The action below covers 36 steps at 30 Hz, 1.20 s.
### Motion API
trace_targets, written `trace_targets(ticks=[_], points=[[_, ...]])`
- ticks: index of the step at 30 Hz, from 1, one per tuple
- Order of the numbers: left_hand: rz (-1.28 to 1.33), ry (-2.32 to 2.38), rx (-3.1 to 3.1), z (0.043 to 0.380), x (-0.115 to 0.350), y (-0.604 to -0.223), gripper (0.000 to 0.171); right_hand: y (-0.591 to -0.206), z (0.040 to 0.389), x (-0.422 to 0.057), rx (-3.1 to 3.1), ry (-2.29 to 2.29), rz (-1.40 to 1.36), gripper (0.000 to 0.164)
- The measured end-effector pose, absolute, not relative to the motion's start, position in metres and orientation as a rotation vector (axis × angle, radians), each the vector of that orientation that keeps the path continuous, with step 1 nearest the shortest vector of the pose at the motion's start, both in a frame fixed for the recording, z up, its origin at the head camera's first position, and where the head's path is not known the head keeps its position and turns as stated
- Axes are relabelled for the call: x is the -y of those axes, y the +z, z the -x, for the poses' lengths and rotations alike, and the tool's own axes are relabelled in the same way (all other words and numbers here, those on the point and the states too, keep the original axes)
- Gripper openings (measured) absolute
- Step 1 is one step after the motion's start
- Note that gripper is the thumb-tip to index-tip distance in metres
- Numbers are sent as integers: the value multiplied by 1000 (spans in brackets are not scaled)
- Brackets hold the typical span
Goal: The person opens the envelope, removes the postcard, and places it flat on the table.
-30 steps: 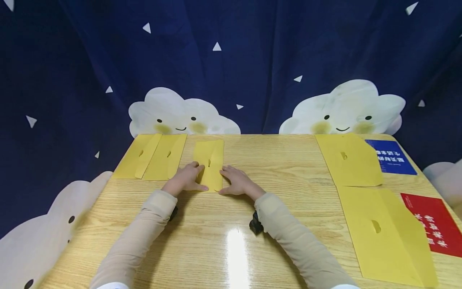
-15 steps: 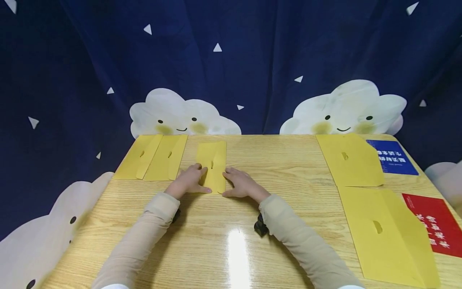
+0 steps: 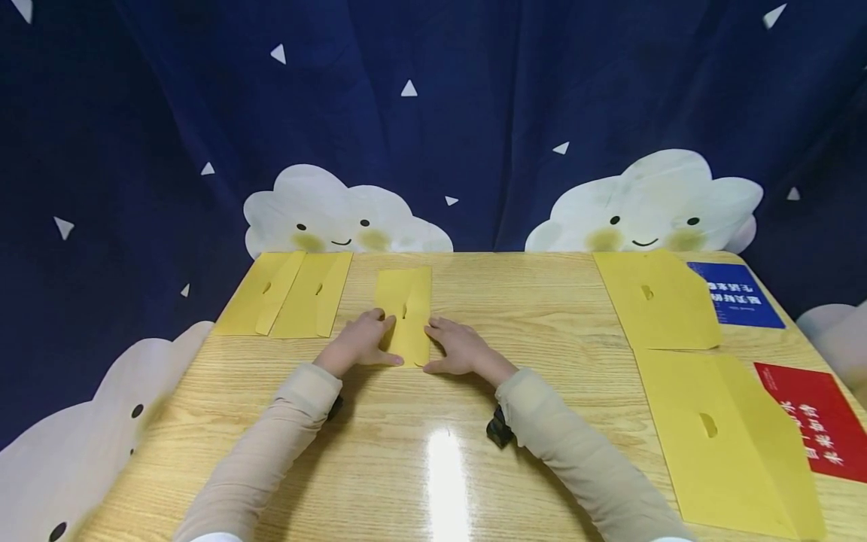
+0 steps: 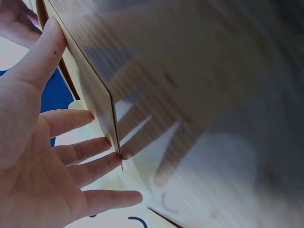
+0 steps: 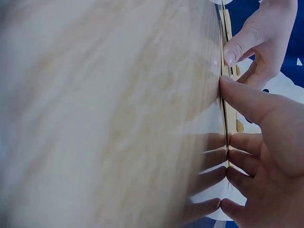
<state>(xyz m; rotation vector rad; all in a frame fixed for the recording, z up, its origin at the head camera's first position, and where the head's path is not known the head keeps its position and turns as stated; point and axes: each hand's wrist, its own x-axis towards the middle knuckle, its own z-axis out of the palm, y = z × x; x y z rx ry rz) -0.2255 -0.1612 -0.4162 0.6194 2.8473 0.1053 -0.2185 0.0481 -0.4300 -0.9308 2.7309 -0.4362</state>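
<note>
A yellow paper envelope (image 3: 415, 331) with a small slot lies flat on the wooden table, between both hands. At its left edge rests my left hand (image 3: 359, 340), fingers spread and thumb at the near corner. My right hand (image 3: 462, 351) touches the opposite edge with its fingertips, its thumb by the near right corner. In the left wrist view the fingers (image 4: 88, 166) are fairly straight and meet the envelope's thin edge (image 4: 102, 95). The right wrist view has the fingers (image 5: 244, 161) spread along an edge, low against the shiny tabletop.
To the left, two similar yellow envelopes, one outer (image 3: 250, 301) and one inner (image 3: 305, 305), lie side by side. At right are a far yellow envelope (image 3: 667, 305) and a larger near one (image 3: 711, 467). They partly cover a blue card (image 3: 745, 309) and a red card (image 3: 822, 421).
The middle envelope has slid to the right and slightly toward the person, widening its gap from the left pair. Both hands have moved along with it at its edges.
</note>
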Motion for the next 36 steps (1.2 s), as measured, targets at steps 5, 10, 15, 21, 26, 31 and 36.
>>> trace_targets(ticks=[5,10,15,21,26,31,36], points=[[-614,95,-2839,224,158,-416,89,-427,216,-51,-2731,-440,919,73],[-615,98,-2839,223,155,-416,90,-426,214,-54,-2729,-438,917,73],[-607,71,-2835,221,152,-417,90,-427,212,-56,-2730,-428,925,74],[-604,58,-2830,218,148,-415,90,-427,210,-59,-2736,-396,921,74],[-635,31,-2838,215,144,-414,90,-427,207,-63,-2737,-401,918,74],[-655,-7,-2836,214,139,-415,90,-426,205,-67,-2736,-398,922,73],[-649,-32,-2831,213,135,-416,90,-426,202,-72,-2747,-402,958,73]])
